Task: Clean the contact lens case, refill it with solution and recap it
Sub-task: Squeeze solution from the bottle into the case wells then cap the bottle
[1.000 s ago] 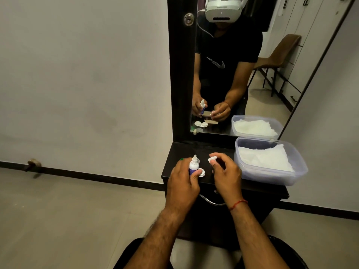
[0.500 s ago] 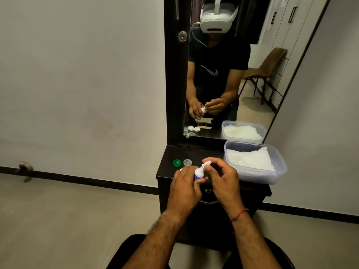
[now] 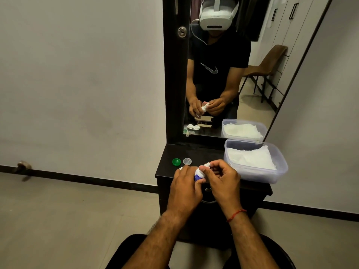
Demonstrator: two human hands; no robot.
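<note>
My left hand [image 3: 184, 188] grips a small white solution bottle [image 3: 198, 174] with a blue label, tilted to the right over the dark dresser top [image 3: 202, 155]. My right hand [image 3: 223, 178] pinches the bottle's white cap [image 3: 207, 165] at the nozzle. A green lens-case cap [image 3: 176, 162] and a clear lens-case cap [image 3: 187, 161] lie side by side on the dresser, left of my hands. A white bit of the lens case [image 3: 180, 168] peeks out behind my left hand; the rest is hidden.
A clear plastic tub [image 3: 258, 171] of white tissues stands at the dresser's right end. The mirror [image 3: 223, 74] behind reflects a person in a headset. A drawer handle [image 3: 208, 201] sits below my hands. Tiled floor lies to the left.
My right hand has come from beside the bottle to its tip with the white cap. The view shifted, bringing the green and clear caps into sight.
</note>
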